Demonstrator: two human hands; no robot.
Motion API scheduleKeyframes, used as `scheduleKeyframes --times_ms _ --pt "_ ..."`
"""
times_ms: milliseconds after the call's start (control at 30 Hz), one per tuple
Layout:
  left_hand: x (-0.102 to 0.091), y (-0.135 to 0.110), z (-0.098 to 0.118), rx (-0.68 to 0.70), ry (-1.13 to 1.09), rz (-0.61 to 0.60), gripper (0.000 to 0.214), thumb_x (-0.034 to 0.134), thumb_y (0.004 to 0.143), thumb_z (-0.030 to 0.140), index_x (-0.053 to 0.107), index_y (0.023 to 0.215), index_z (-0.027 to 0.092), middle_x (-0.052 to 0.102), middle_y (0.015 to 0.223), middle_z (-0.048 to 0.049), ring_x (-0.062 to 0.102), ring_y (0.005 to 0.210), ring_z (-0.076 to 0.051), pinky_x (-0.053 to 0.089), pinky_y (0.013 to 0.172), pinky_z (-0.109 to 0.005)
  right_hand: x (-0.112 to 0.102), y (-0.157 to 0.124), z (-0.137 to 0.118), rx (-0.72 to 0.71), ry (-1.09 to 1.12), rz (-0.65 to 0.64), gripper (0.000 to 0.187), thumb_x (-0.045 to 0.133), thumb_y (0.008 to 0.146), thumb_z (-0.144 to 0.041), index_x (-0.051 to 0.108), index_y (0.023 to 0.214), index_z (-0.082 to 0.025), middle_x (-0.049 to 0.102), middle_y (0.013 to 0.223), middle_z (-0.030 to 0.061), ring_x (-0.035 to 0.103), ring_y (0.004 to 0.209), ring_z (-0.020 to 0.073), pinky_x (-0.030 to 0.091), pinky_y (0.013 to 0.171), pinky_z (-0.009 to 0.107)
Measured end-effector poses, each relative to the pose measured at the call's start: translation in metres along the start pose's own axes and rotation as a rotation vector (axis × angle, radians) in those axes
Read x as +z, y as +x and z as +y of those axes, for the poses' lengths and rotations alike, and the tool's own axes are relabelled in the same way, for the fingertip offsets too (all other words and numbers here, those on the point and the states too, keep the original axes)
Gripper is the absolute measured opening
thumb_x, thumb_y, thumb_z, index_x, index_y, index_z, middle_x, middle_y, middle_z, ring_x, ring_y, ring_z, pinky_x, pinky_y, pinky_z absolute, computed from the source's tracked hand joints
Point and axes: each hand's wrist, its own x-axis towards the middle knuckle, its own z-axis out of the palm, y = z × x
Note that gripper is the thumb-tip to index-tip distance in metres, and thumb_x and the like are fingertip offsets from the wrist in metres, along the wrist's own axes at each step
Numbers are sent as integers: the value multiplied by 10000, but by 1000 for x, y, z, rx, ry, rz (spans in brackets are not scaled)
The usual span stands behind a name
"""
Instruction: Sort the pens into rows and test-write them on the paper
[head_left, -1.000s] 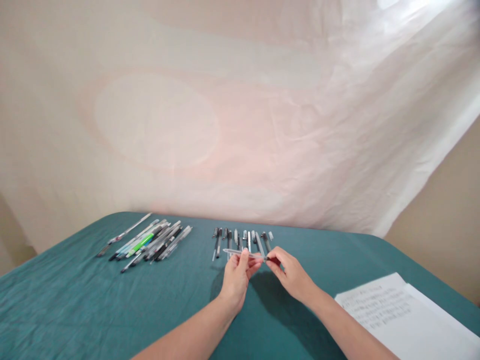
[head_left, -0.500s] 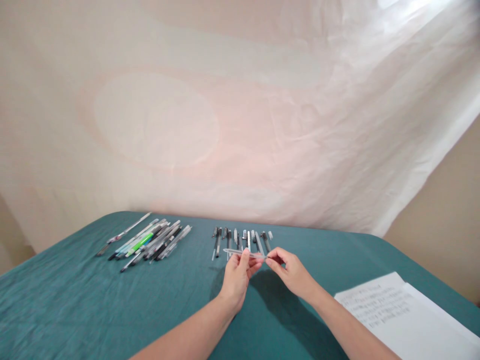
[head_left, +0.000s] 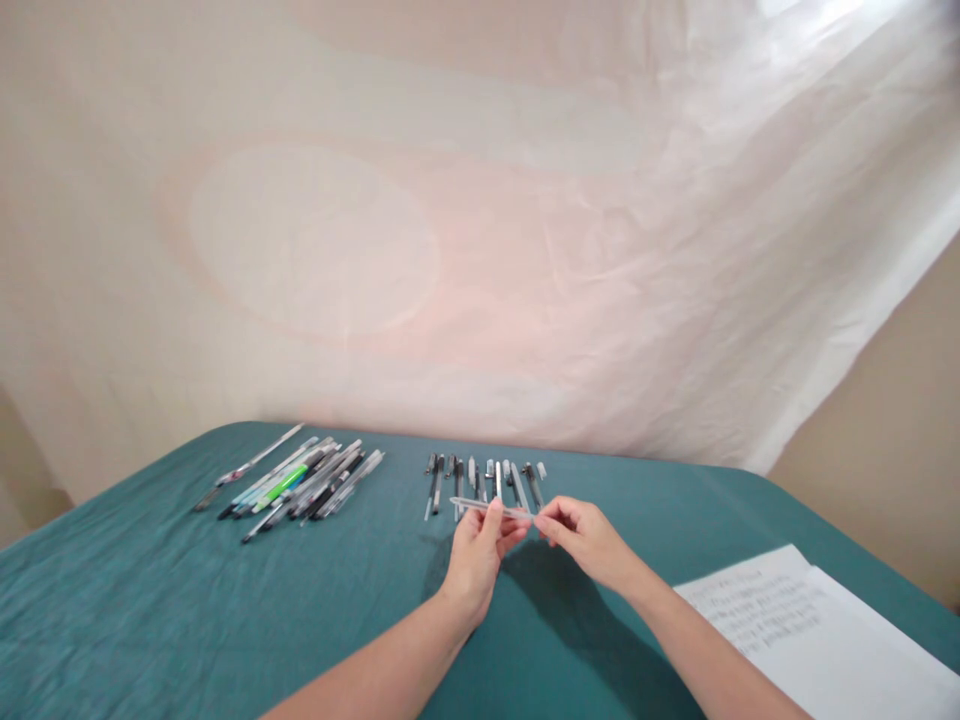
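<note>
Above the cloth [head_left: 352, 620], just short of the lined-up pens [head_left: 518, 485]: clear tube [head_left: 472, 504], gripped mid-length between thumb and fingers of left hand [head_left: 474, 560], pinched at one end by right hand [head_left: 585, 537]. Probably light, stiff, slick; best held mid-length, without bending.

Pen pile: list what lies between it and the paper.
In the head view: a row of pens; nearer, the left hand holding a clear pen, the right hand at its end.

Looking like a makeshift indoor workspace, home or office unclear; showing a pale sheet [head_left: 480, 270] behind the far edge of a cloth-covered table [head_left: 150, 610], pens [head_left: 319, 480] near its far left corner and written pages [head_left: 817, 640] by its right edge.
</note>
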Motion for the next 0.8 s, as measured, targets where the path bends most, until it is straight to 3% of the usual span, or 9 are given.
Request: scheduleKeyframes --times_ms 167,400,567,733,800 --pt "0 2 -1 -3 3 -5 260 557 756 360 531 811 107 655 796 -99 628 704 -124 518 680 -232 1 1 3 106 147 -97 451 379 796 -517 603 712 -134 614 653 36 530 567 137 409 542 248" --pt "0 1 -1 1 6 -19 255 570 748 352 530 820 111 654 826 -106 626 722 -129 516 691 -242 -2 -1 4 70 143 -78 308 522 744 -447 599 737 -149 600 658 14 517 593 121 397 561 225" --pt "0 0 -1 10 22 -26 256 553 764 348 526 843 106 650 855 -116 624 742 -130 512 705 -242 -1 0 5 131 174 -120 418 395 803 -491 596 718 -135 609 652 34 516 559 122 392 529 234" --pt "0 0 -1 12 18 -30 256 555 763 348 519 845 109 649 853 -113 624 745 -128 511 710 -238 -1 -1 6 108 169 -90 335 507 754 -464 595 753 -141 605 670 21 514 586 114 384 539 217" --pt "0 0 -1 12 13 -34 254 557 761 349 517 843 112 649 848 -109 624 747 -128 511 711 -240 -2 0 6 142 178 -96 375 475 765 -490 600 774 -136 615 698 32 517 586 114 371 513 211"
